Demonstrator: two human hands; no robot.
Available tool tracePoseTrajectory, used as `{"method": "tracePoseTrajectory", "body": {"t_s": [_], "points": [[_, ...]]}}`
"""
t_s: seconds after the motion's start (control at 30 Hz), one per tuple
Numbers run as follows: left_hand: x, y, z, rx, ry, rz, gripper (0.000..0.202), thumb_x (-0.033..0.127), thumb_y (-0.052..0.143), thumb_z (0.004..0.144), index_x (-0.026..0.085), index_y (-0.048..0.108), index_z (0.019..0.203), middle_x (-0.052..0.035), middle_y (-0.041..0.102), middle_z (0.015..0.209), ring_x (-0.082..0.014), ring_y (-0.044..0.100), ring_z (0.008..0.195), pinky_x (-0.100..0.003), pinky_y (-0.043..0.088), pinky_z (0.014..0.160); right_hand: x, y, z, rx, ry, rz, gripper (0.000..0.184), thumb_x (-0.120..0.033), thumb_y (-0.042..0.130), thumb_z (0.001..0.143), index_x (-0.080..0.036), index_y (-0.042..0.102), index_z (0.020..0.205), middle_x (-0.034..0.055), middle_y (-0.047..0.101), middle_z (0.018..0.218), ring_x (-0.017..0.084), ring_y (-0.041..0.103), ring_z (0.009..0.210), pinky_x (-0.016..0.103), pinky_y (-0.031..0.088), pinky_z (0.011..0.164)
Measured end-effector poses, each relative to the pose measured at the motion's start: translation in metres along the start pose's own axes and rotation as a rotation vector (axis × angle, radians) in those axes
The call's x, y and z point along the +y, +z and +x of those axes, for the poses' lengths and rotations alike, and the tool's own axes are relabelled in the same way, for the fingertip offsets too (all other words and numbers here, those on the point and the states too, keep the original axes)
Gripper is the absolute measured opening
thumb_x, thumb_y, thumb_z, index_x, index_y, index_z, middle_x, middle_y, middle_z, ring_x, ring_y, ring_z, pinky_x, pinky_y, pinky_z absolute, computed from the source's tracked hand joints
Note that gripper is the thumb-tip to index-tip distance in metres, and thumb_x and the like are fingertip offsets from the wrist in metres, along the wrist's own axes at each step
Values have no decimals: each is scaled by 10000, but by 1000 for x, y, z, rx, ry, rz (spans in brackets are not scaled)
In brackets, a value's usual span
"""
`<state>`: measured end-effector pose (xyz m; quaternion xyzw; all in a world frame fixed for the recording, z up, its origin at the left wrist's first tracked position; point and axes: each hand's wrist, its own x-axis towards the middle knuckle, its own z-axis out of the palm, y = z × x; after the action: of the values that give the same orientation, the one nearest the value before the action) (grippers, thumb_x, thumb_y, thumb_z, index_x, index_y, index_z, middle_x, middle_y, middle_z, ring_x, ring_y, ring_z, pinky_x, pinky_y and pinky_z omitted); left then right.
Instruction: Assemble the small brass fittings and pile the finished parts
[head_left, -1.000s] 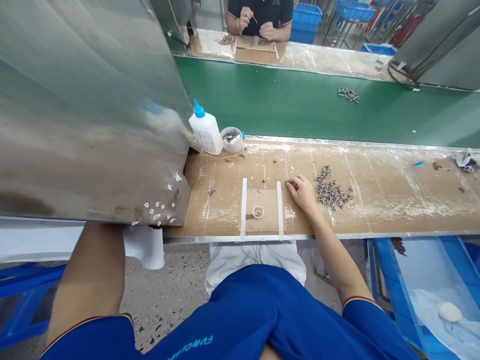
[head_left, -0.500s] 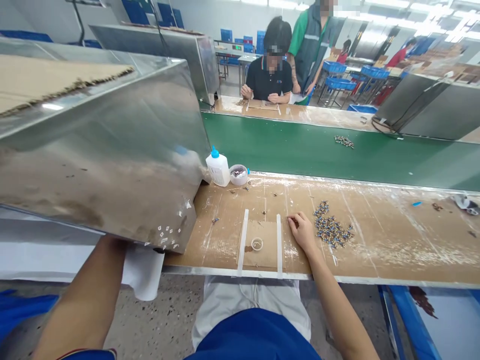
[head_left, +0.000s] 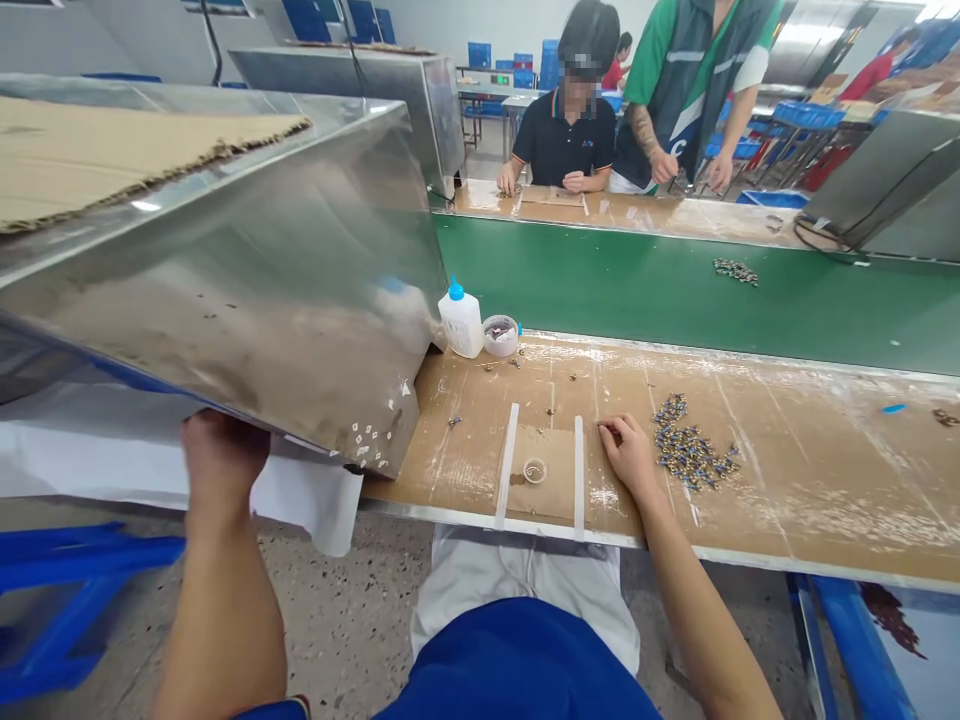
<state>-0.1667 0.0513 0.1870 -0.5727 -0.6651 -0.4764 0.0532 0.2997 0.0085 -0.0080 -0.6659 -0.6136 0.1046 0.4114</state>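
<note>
My left hand (head_left: 219,452) reaches up under the lower edge of a big steel housing (head_left: 225,270) at the left; its fingers are hidden behind the metal. My right hand (head_left: 628,452) rests on the cardboard-covered bench (head_left: 787,470) with fingers curled and tips pinched together; what they hold, if anything, is too small to name. A pile of small metal parts (head_left: 690,448) lies just right of that hand. To its left, two white strips (head_left: 578,478) frame a small ring (head_left: 535,470).
A white glue bottle with blue cap (head_left: 460,320) and a small round tub (head_left: 501,335) stand at the bench's back. Behind runs a green conveyor (head_left: 637,285) carrying parts (head_left: 735,270). A seated person (head_left: 570,130) and a standing person (head_left: 690,90) are across it. Blue crates sit below right.
The camera has tilted up, bringing the far workers into view. My left hand has come out from under the housing to its lower edge. My right hand stays put by the strip.
</note>
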Motion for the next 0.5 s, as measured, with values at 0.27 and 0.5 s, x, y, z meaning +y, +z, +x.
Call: {"method": "tracePoseTrajectory", "body": {"t_s": [0.27,0.5], "points": [[-17,-42,-99,-385,-1,-421,94,380,857,700,317,810,751,52,727,597,-165,633,439,-266,526,371,0,1,2,34,15,5,226,-345,523,921,-217,696,853,76,673,842,210,651,744,367,556,719],[20,78,-149,-849,-64,-955,326,497,832,782,189,787,686,-52,703,604,-138,662,567,-224,545,535,-10,-21,-2,241,-42,62,198,-370,578,914,-217,688,854,54,681,831,191,648,759,336,539,678]]}}
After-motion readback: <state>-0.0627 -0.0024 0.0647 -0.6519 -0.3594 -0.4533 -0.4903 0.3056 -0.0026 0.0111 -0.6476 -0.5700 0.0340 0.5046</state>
